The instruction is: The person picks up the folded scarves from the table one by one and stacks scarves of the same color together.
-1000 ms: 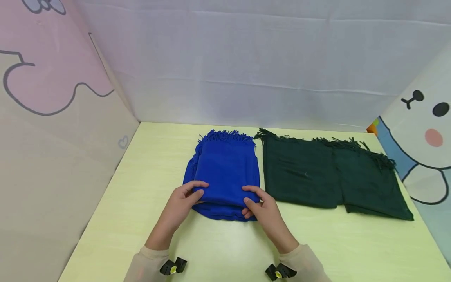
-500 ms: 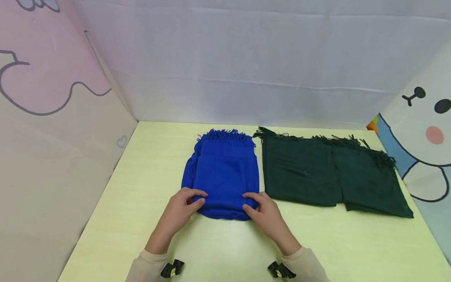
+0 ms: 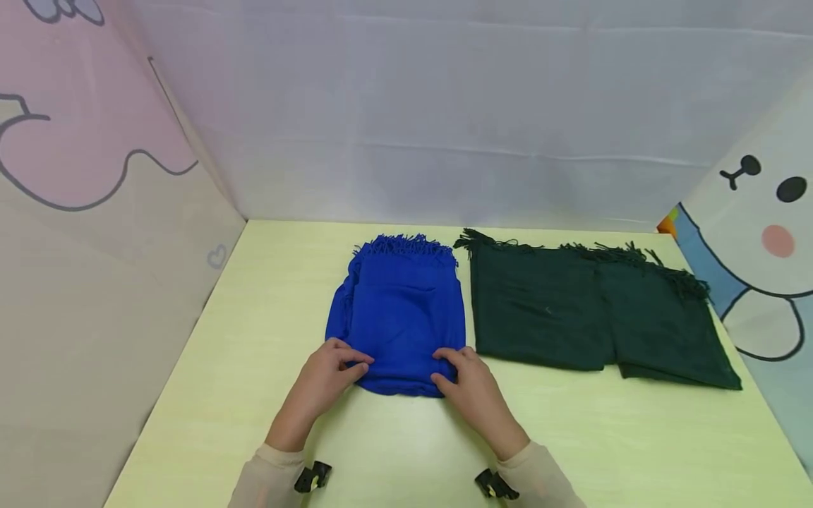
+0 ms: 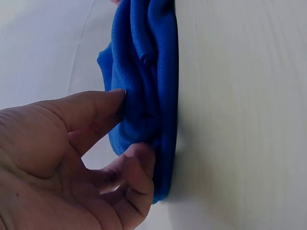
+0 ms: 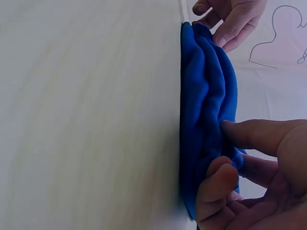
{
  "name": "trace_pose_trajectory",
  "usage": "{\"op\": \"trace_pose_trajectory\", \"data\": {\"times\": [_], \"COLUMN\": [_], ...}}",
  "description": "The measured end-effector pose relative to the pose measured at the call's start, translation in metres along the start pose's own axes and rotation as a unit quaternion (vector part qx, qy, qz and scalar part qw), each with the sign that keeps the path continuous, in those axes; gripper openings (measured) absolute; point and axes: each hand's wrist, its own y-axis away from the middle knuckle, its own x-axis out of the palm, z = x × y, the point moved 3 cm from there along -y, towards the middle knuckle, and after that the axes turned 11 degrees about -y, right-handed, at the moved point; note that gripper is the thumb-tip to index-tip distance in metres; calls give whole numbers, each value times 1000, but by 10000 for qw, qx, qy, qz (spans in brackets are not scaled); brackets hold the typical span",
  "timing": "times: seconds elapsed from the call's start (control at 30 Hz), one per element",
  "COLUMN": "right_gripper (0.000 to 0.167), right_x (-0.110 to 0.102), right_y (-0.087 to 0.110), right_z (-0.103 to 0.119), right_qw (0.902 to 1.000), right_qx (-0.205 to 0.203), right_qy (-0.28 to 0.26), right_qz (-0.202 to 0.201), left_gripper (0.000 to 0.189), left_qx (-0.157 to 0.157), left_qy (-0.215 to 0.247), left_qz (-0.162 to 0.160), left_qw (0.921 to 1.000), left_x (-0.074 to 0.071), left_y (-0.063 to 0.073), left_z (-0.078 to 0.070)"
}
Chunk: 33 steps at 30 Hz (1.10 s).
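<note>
1. the blue cloth [image 3: 400,317] lies folded in layers on the table [image 3: 394,451], straight in front of the person, fringe [image 3: 406,245] at the far edge, rounded fold at the near one.
2. its upper panel is narrower than the layers beneath, which bulge out on the left; a shallow crease crosses the top.
3. if the hands pull unevenly, that panel could skew, i'd judge; a hard tug might drag the lower layers along and bunch them.
4. slack between the layers seems the likeliest cause of lumps, since both wrist views show the near edge wavy and loosely stacked.
5. the left hand [image 3: 328,377] pinches the near left corner: thumb against the edge, forefinger over the top, other fingers curled at the side.
6. the right hand [image 3: 473,391] mirrors it at the near right corner, thumb and forefinger pinching, remaining fingers bent against the stacked layers.
7. both forearms reach in from the near side, angled inward, light sleeves [image 3: 269,480] ending around the wrists.
8. just right of the blue cloth, apart from both hands, a dark green cloth [image 3: 540,310] lies flat, fringe to the back.
</note>
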Motion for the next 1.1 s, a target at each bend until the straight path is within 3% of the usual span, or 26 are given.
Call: {"op": "trace_pose_trajectory", "data": {"times": [0.23, 0.4, 0.6, 0.67, 1.1], "right_gripper": [24, 23, 26, 26, 25], "right_x": [-2, -11, -30, -33, -35], "right_y": [1, -2, -10, -12, -14], "right_z": [-5, 1, 6, 7, 2], "right_qw": [9979, 9988, 9964, 9954, 9896], "right_qx": [295, 363, 318, 257, -781], "right_qy": [-561, -224, 365, 492, 949], "right_qz": [-105, -230, -691, -776, -742], "left_gripper": [6, 24, 44, 48, 57], "left_qx": [227, 192, 190, 245, 592], "left_qy": [-939, -1236, -2417, -2541, -2288], "left_qz": [-855, -1142, -1514, -1529, -1309], "left_qw": [9917, 9856, 9583, 9547, 9628], "left_x": [-3, -4, -11, -12, 3], "left_y": [3, -2, -7, -7, -19], "left_z": [-11, -18, -23, -25, -44]}}
